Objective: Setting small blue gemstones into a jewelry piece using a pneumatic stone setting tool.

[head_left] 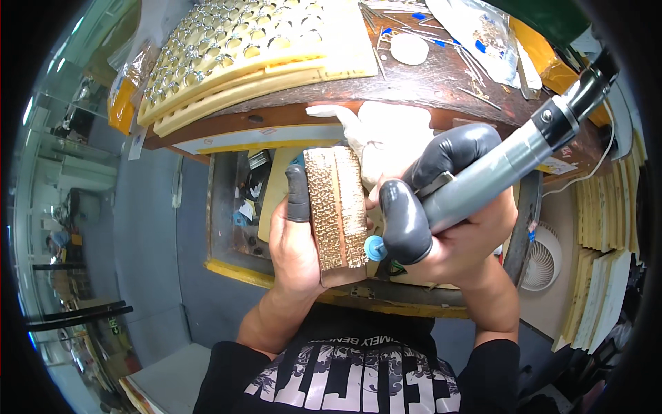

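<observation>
My left hand, a black cot on its thumb, is closed round a block whose upper face carries two gold, rough-textured strips with a narrow smooth band between them. The block stands nearly upright in the picture. My right hand grips a grey rotary handpiece slantwise, with black cots on its thumb and forefinger. At the tool's tip a small light-blue disc sits close beside the block's right edge; whether it touches I cannot tell. Behind the block is a white, wrapped-looking piece at the bench edge.
Cream trays with many rings lie on the wooden bench at far left. Thin metal bits, a white round piece and a plastic bag lie farther right. Below is an open drawer. A white fan and stacked boards stand right.
</observation>
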The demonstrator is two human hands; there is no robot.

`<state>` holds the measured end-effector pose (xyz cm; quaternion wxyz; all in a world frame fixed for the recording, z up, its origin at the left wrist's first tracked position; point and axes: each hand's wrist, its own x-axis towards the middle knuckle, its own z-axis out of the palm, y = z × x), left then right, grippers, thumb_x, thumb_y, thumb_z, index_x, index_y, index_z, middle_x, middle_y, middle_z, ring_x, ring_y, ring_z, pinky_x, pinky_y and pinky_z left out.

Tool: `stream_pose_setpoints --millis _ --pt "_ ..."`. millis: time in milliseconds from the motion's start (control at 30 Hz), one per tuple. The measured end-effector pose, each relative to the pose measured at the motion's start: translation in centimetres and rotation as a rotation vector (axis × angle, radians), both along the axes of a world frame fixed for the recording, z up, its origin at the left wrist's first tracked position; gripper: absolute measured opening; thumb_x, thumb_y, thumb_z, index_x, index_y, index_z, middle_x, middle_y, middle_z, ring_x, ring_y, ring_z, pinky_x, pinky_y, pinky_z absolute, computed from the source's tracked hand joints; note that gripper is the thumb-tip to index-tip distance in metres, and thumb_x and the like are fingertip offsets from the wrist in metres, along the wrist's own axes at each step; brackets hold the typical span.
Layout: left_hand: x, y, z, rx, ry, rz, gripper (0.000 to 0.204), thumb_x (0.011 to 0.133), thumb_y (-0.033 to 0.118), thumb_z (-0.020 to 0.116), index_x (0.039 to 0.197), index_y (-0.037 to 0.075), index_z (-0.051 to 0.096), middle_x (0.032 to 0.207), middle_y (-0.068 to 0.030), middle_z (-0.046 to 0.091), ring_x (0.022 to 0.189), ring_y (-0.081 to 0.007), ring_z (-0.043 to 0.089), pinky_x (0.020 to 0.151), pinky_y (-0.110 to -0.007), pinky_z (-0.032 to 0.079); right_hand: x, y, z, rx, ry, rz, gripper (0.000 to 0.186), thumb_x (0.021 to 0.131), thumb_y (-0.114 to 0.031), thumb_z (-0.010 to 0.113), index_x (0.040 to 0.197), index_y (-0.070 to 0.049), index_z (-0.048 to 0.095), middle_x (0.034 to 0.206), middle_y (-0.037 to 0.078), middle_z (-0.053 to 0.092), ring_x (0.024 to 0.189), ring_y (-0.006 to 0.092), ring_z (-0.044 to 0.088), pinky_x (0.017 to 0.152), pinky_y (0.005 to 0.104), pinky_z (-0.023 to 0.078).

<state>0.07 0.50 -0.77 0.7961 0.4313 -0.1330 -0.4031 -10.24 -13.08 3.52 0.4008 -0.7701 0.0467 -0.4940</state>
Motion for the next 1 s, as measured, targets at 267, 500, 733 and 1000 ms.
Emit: stream_pose_setpoints --millis 267,500,733,1000 --pt "-0.3 -0.1 1.0 0.047 0.063 0.011 0.056 0.107 0.042 0.032 0.116 -0.005 0.06 0.097 -0.0166 0.07 0.078 -0.0213 0.071 0.069 -0.032 0.06 -0.3 -0.4 -0.8 0.071 -0.03 0.111 0.017 0.082 0.008 0.062 0.092 0.009 0.048 0.076 0.011 0.06 0.069 0.0194 0.07 0.061 0.0324 0.06" --pt "-0.6 -0.1 1.5 -0.019 0.089 0.018 0.052 0.108 0.035 0.032 0.117 -0.008 0.059 0.099 -0.0188 0.07 0.08 -0.0228 0.071 0.071 -0.033 0.06 0.2 0.0 -0.8 0.107 -0.027 0.053 0.02 0.081 0.008 0.065 0.092 0.006 0.048 0.075 0.01 0.061 0.069 0.0175 0.07 0.062 0.0302 0.06" --pt "-0.3 0.0 0.9 -0.053 0.064 0.007 0.05 0.108 0.033 0.031 0.118 -0.009 0.058 0.101 -0.0203 0.07 0.081 -0.0238 0.071 0.072 -0.033 0.06 0.4 0.0 -0.9 0.059 -0.011 0.005 0.022 0.081 0.008 0.068 0.093 0.004 0.049 0.072 0.007 0.061 0.067 0.0147 0.07 0.059 0.0264 0.057" --pt "-0.3 -0.1 0.9 -0.062 0.049 0.01 0.047 0.107 0.028 0.032 0.121 -0.009 0.056 0.104 -0.0217 0.069 0.084 -0.0252 0.071 0.075 -0.035 0.059 0.5 0.4 -0.5 0.043 -0.012 -0.022 0.021 0.081 0.006 0.071 0.091 0.004 0.052 0.073 0.006 0.062 0.066 0.0126 0.069 0.059 0.0239 0.055"
